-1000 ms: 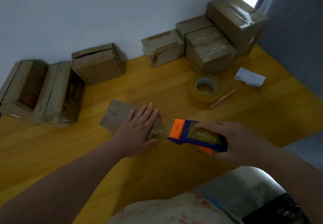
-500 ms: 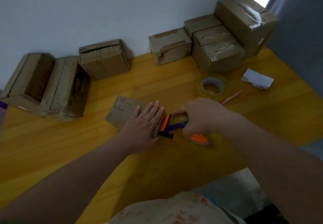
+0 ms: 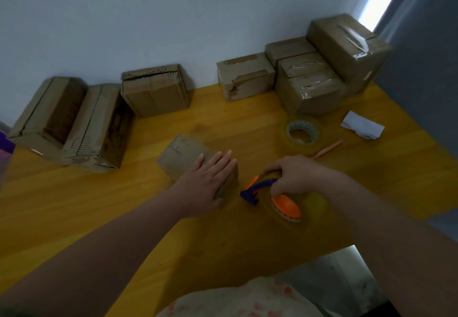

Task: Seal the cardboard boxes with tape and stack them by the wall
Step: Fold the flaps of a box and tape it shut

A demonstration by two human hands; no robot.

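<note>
- Centre of the frame: we see the left hand [image 3: 205, 185] laid flat, fingers straight, on top of a small cardboard box [image 3: 182, 160] on the yellow table [image 3: 119, 207]. We judge that the palm pins the flaps down and keeps the light box from sliding.
- Just right of it, the right hand [image 3: 296, 178] curls round a blue-and-orange tape dispenser [image 3: 257, 186]. Its blue nose sits just beside the box's near end, though blur keeps us from telling whether the two touch. It looks placed to lay or cut a strip there.
- The box lies on its side, its long axis running from the upper left towards the lower right of the frame, with the near end facing the dispenser.
- Upper right, taped boxes [image 3: 312, 88] stand stacked against the wall [image 3: 173, 19]. We take this as the spot where this one will go.
- At left, untaped boxes [image 3: 96, 128] wait along the same wall.
- A spare tape roll [image 3: 301, 132] lies right of centre, within reach of the working hand.
</note>
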